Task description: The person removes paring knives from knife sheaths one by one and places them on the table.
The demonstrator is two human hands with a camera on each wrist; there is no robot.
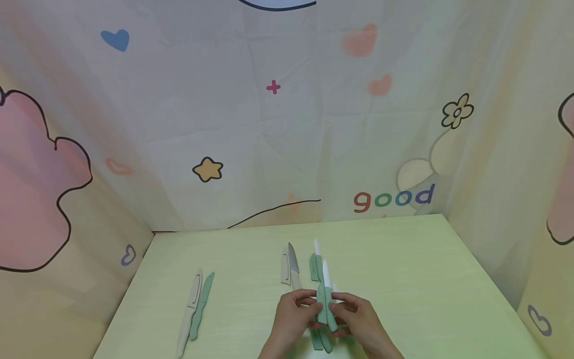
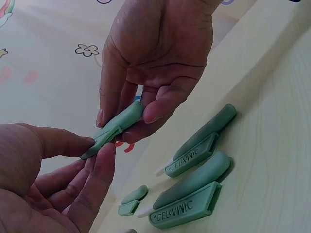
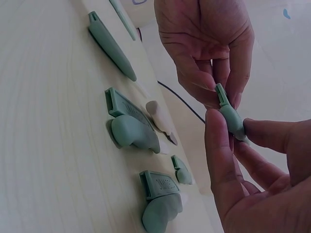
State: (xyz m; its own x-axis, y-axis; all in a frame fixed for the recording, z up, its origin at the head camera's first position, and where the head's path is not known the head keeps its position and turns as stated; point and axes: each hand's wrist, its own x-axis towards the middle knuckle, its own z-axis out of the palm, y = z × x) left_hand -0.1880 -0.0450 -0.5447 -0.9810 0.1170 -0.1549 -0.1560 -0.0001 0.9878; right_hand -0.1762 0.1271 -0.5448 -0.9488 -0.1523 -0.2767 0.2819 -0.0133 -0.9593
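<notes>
In the head view, my left hand (image 1: 293,315) pinches a green blade sheath (image 1: 321,304) between thumb and fingers. My right hand (image 1: 358,315) grips the green handle of a white-bladed ceramic knife (image 1: 327,278), its blade pointing away from me. Sheath and knife are held side by side above the table. In the left wrist view, the sheath (image 2: 99,145) sits at my left fingertips, and the green handle (image 2: 127,116) is between my right thumb and fingers. The right wrist view shows the same handle (image 3: 232,120) pinched by my right hand; the blade is hidden there.
Several green knives lie beside sheaths, including one knife (image 2: 194,179) next to a sheath marked CERAMIC (image 2: 184,206). Behind my left hand lie a grey-bladed knife (image 1: 293,259) and a beige sheath (image 1: 285,267). At left are a sheathed cream knife (image 1: 190,309) and a green knife (image 1: 202,306).
</notes>
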